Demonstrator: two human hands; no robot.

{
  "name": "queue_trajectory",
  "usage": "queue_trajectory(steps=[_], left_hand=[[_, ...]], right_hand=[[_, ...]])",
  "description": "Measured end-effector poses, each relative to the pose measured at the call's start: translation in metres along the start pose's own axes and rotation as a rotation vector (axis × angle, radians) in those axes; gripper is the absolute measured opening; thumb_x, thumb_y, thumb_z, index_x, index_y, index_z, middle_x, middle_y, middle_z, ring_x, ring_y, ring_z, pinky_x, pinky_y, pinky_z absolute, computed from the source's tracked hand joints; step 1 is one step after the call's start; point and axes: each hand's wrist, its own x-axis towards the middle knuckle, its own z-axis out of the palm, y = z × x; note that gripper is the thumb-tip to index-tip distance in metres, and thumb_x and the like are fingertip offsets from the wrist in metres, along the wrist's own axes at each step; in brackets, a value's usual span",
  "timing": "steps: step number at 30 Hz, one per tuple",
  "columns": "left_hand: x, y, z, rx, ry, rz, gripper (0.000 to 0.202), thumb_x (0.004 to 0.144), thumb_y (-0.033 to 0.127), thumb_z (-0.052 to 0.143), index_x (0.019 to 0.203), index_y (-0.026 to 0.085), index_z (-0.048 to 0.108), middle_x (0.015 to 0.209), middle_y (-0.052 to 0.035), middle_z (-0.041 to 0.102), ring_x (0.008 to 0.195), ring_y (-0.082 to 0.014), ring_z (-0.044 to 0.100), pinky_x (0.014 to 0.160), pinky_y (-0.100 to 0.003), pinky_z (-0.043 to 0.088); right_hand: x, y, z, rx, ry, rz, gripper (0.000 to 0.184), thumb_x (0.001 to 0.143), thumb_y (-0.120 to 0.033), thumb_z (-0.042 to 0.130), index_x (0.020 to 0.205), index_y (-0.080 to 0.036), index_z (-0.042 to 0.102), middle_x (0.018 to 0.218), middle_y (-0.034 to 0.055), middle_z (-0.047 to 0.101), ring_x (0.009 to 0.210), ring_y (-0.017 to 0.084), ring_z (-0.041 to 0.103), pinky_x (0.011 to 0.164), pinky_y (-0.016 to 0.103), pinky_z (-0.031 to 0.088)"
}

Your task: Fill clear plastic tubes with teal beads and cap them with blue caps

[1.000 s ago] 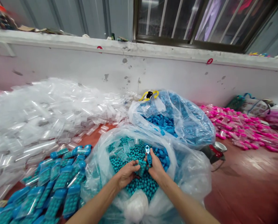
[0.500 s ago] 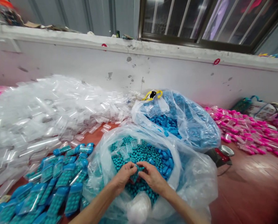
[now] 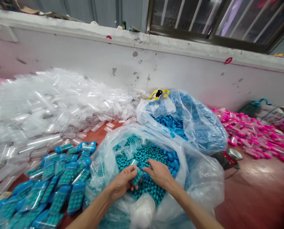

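Observation:
My left hand (image 3: 125, 180) is closed on a small clear plastic container (image 3: 137, 176) with teal beads inside, tilted above the bag. Close beside its upper end is my right hand (image 3: 158, 172), thumb and forefinger apart, with nothing visible between them. Below both hands, loose teal beads (image 3: 148, 155) fill an open clear plastic bag (image 3: 183, 159). Several empty clear containers (image 3: 129, 151) rest on the beads at the far left inside the bag. Blue caps (image 3: 172, 163) are heaped at the bag's right side.
Filled containers with blue caps (image 3: 58, 186) lie piled at the left, before a large heap of clear containers (image 3: 48, 105). Behind stands another bag of blue caps (image 3: 199, 124). Pink-capped containers (image 3: 249, 133) and a red device with a silver top (image 3: 231, 156) are at the right.
My hands have moved apart slightly. The left hand now shows the bead-filled container more plainly, and the right has drawn back up and to the right. The camera view has shifted a little.

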Motion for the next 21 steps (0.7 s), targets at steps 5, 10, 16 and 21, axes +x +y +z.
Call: queue_trajectory(steps=[5,10,16,21], left_hand=[[-0.001,-0.002,-0.003,-0.061,-0.013,0.035,0.040,0.066,0.041,0.067,0.089,0.015,0.047,0.072,-0.0012,0.060,0.046,-0.0065,0.054,0.037,-0.015,0.030],[0.000,-0.006,-0.001,-0.062,0.001,0.058,0.044,0.065,0.042,0.068,0.092,0.017,0.044,0.070,0.0003,0.059,0.047,-0.0080,0.055,0.036,-0.014,0.030],[0.007,-0.016,-0.001,0.093,0.104,0.179,0.049,0.063,0.053,0.064,0.091,0.016,0.047,0.063,0.0033,0.055,0.040,-0.0060,0.050,0.033,-0.015,0.029],[0.005,-0.016,0.001,0.159,0.117,0.208,0.063,0.064,0.056,0.062,0.108,0.015,0.044,0.066,0.0027,0.055,0.041,-0.0059,0.049,0.034,-0.016,0.032]], right_hand=[[0.017,-0.005,0.035,-0.155,0.023,-0.070,0.015,0.085,-0.025,0.043,0.086,-0.017,0.055,0.089,0.0088,0.062,0.087,0.021,0.056,0.071,0.028,0.036],[0.010,0.004,0.028,-0.016,0.050,-0.081,0.013,0.079,-0.015,0.045,0.090,-0.016,0.052,0.085,0.0061,0.062,0.082,0.019,0.056,0.069,0.025,0.038],[-0.010,0.003,0.020,0.215,0.126,-0.281,0.031,0.085,-0.015,0.035,0.114,-0.015,0.048,0.103,0.0097,0.061,0.098,0.019,0.055,0.081,0.027,0.040],[-0.017,-0.003,0.017,0.405,0.134,-0.336,0.032,0.089,-0.019,0.030,0.104,-0.016,0.058,0.088,0.0057,0.064,0.080,0.016,0.059,0.072,0.025,0.043]])
